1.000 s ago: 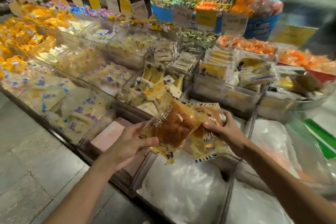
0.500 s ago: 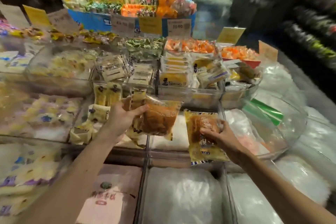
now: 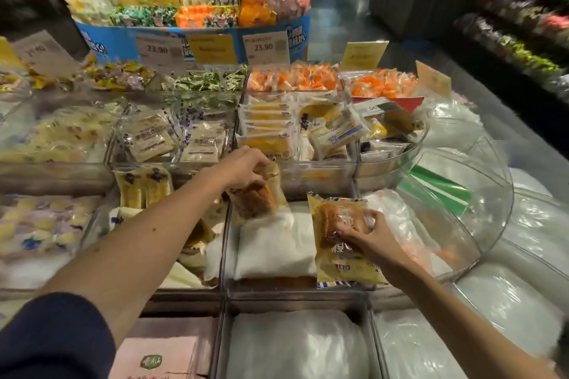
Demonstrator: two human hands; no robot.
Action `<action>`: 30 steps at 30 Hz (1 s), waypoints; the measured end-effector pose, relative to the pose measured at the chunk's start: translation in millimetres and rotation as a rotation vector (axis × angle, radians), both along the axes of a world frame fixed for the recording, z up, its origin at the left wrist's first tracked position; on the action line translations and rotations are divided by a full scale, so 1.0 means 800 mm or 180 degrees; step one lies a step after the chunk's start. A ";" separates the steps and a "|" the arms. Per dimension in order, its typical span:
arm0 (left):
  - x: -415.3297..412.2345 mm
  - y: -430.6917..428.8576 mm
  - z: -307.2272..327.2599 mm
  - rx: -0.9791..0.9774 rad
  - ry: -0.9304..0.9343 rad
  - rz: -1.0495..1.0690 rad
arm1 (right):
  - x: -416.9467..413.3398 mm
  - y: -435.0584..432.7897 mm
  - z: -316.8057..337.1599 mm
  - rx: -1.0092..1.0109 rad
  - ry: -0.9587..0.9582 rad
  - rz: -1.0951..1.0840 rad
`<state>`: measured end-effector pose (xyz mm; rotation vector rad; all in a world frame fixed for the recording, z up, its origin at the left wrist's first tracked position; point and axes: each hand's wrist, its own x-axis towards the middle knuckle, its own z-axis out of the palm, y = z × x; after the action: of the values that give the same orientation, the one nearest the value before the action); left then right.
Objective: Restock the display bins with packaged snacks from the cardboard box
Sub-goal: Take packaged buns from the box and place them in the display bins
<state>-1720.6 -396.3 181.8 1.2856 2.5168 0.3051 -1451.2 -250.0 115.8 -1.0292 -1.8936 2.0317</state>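
Store display bins (image 3: pixel 323 177) are filling the view, and the left hand (image 3: pixel 243 168) is gripping one packaged snack (image 3: pixel 257 198) by its upper end, fingers curled round it, holding it upright over the far left corner of a white-lined bin (image 3: pixel 277 292). The right hand (image 3: pixel 368 240) is pinching a second packet (image 3: pixel 334 258) near its middle, its long axis running from far edge to near edge at the bin's near right corner. Each packet is sitting directly beneath its hand, so the coming move is probably a short downward release.
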 end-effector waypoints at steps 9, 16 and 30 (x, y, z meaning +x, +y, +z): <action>-0.010 0.010 -0.063 0.0289 0.1073 -0.0108 | -0.013 0.010 -0.013 -0.0145 -0.0047 0.0107; -0.003 0.005 -0.083 0.0003 0.0830 -0.0129 | -0.012 0.002 -0.015 -0.0132 -0.0072 0.0182; 0.094 -0.066 -0.035 0.1500 -0.2558 0.1140 | -0.002 -0.029 0.004 0.0112 -0.0009 0.0799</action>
<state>-1645.4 -449.1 153.9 0.6093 1.9804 1.2671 -1453.1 -273.1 119.3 -0.8215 -2.1469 2.1160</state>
